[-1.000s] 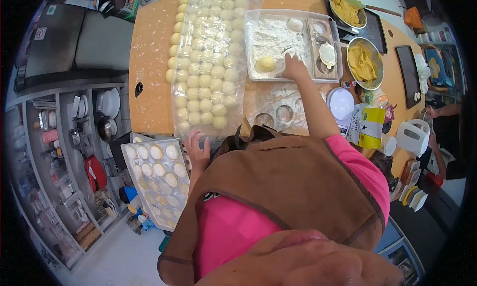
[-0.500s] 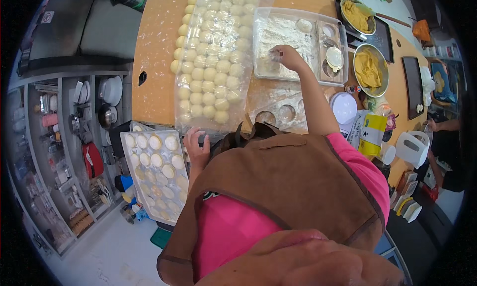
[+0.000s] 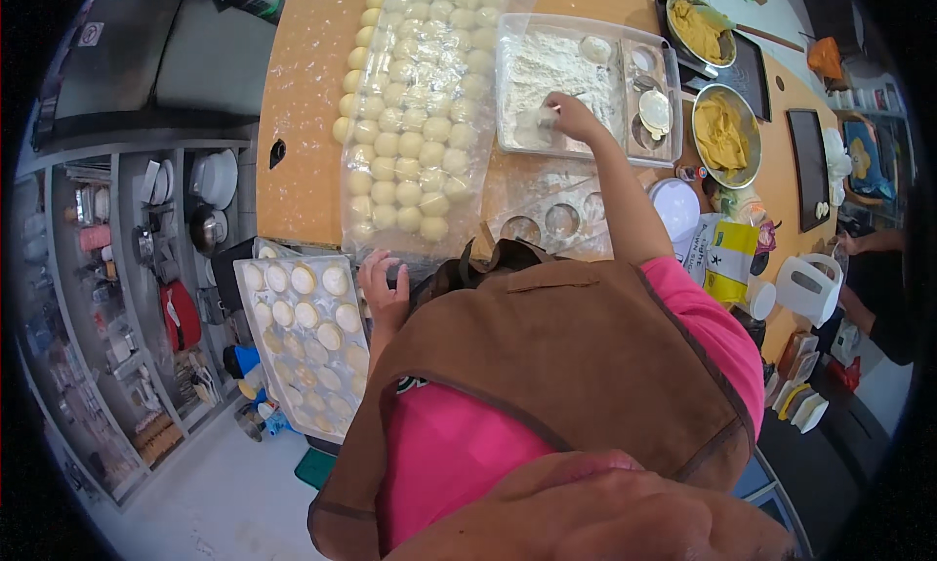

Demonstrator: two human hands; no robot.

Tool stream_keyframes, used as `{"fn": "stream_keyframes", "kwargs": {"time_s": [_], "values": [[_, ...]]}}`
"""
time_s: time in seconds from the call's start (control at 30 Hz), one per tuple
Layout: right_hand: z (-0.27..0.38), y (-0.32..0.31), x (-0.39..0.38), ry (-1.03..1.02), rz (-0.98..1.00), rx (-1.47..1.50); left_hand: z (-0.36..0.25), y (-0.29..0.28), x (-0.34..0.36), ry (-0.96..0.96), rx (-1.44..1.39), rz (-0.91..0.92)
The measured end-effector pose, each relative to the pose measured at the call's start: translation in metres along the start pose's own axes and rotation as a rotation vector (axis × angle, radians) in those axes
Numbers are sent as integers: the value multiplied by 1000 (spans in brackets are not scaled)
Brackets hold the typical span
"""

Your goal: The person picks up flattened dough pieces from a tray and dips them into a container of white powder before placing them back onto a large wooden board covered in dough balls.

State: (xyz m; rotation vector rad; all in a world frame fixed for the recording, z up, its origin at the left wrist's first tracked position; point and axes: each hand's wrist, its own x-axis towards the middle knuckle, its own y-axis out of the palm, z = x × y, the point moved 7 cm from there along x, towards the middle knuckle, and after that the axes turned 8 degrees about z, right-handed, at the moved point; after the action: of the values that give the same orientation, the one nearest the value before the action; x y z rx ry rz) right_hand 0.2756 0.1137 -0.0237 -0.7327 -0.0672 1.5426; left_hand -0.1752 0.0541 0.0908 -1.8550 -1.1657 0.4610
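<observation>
My right hand (image 3: 571, 117) reaches down into a clear plastic tub (image 3: 502, 85) spread with white flour (image 3: 558, 63). Its fingers are pinched together at the flour, and what lies between them is whitened and blurred. My left hand (image 3: 384, 286) is empty, its floury fingers bent and apart, beside the table's near edge. Next to it stands a tray (image 3: 262, 312) of round, flat dough pieces (image 3: 305, 315). Between the tub and the table's left part lie rows of pale dough balls (image 3: 410, 169) under clear plastic film (image 3: 468, 195).
Two metal bowls (image 3: 699, 137) of yellow filling stand right of the tub. A floured board with round hollows (image 3: 522, 231) lies in front of it. A white lidded container (image 3: 673, 210), a yellow bag (image 3: 730, 259) and a white jug (image 3: 808, 290) sit farther right. Another person's arm (image 3: 878, 241) shows at the right.
My right hand has shifted slightly down and right within the flour tub. The left hand stays in nearly the same spot.
</observation>
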Motion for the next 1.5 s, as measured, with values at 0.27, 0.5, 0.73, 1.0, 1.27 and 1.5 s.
{"fn": "stream_keyframes", "kwargs": {"time_s": [0.27, 0.5, 0.73, 1.0, 1.27, 1.5], "values": [[9, 10, -18, -103, 45, -477, -2, 1, 6, -21, -10, 16], [-27, -79, -19, -30, -359, -132, 2, 1, 0, -21, -3, 9], [-40, -114, 18, -8, -498, -414, -3, -1, 4, -10, 1, -3], [54, -91, 14, -9, -670, -640, 10, -12, -8, -51, 11, -38], [290, 171, 70, -834, 58, -357, 32, -33, -28, -98, -21, -125], [323, 279, 159, -660, 225, -835, 85, -51, -81, -284, 39, -161]]}}
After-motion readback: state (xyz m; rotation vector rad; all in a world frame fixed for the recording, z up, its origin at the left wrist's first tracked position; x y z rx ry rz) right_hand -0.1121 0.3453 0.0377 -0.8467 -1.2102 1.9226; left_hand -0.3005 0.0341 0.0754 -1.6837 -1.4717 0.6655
